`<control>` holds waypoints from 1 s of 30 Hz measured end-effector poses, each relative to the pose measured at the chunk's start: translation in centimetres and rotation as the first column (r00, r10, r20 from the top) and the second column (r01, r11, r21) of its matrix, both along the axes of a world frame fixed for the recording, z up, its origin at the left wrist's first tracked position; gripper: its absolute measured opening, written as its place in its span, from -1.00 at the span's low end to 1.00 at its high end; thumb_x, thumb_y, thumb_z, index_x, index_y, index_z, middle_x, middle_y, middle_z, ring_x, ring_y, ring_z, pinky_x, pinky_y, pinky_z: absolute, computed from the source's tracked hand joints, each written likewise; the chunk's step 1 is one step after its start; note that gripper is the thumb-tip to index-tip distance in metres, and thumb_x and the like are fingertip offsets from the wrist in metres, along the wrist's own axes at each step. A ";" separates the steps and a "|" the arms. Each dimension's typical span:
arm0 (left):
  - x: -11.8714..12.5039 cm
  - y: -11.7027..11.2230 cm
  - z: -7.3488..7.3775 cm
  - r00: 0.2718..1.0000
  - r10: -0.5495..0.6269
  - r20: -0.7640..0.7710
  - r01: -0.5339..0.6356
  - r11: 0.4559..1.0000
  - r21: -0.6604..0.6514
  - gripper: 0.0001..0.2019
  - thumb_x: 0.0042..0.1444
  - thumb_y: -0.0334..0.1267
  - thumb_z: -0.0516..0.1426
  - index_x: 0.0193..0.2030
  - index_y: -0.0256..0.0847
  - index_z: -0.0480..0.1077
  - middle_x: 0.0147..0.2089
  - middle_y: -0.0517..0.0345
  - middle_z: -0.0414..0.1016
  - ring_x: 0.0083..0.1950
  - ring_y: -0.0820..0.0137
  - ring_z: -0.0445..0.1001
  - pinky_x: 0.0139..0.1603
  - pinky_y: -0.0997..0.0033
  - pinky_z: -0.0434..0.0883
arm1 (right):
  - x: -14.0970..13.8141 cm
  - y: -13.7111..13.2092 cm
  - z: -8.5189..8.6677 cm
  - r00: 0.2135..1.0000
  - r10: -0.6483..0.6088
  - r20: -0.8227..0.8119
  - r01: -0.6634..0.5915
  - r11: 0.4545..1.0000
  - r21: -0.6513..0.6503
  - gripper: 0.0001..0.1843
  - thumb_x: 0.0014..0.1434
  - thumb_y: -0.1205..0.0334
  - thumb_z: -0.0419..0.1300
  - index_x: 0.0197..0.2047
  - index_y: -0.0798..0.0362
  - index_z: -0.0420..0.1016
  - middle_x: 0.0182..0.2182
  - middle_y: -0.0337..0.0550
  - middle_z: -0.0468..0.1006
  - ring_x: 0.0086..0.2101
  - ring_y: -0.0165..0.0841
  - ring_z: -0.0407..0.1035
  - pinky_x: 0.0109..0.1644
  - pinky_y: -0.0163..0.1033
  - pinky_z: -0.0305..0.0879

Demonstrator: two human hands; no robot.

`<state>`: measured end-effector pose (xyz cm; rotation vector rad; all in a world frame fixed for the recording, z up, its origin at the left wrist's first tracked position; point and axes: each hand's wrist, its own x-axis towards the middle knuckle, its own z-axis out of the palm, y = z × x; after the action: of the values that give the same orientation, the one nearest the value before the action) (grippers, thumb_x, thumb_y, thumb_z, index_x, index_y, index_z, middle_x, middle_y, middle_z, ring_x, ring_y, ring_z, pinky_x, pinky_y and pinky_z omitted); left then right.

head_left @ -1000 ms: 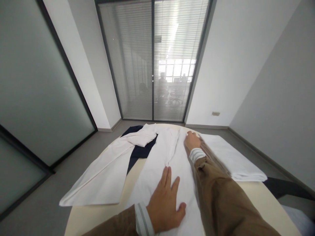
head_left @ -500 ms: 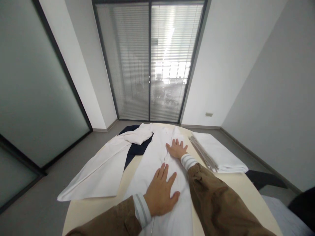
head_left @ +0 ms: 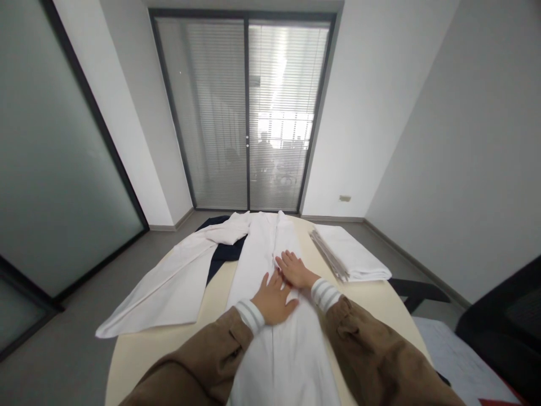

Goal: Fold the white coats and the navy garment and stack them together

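A long white garment (head_left: 270,349) lies folded lengthwise down the middle of a round cream table (head_left: 169,349). My left hand (head_left: 270,301) rests flat on it, fingers spread. My right hand (head_left: 293,269) lies flat just beyond, fingers spread, its heel touching the left fingertips. Both arms wear brown sleeves with striped cuffs.
Another white garment (head_left: 169,287) spreads over the table's left edge, lying on a dark navy cloth (head_left: 224,251). A stack of folded white fabric (head_left: 350,259) sits at the right. A black chair (head_left: 502,321) stands at the right. Glass doors with blinds (head_left: 245,113) are ahead.
My right hand has slid back from the far right side of the garment to its centre, close to my left hand. The view has pulled back from the table.
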<state>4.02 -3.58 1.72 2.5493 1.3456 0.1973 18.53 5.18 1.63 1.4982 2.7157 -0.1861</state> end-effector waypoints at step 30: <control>-6.0 -5.9 2.8 0.760 -0.432 0.485 0.549 0.826 -0.125 -0.74 0.31 -0.05 0.13 -0.19 -0.06 0.63 0.09 0.08 0.56 0.22 0.24 0.39 0.35 0.21 0.22 | 1.6 -3.6 0.3 0.944 -0.052 -0.326 0.039 0.998 -0.048 -0.34 0.44 -0.13 -0.29 0.42 -0.05 0.18 0.43 -0.12 0.10 0.41 -0.15 -0.13 0.45 0.16 -0.31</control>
<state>-1.97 -9.47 4.56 2.3373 0.4622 0.4273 20.09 1.54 1.95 1.6520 2.9011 -0.5351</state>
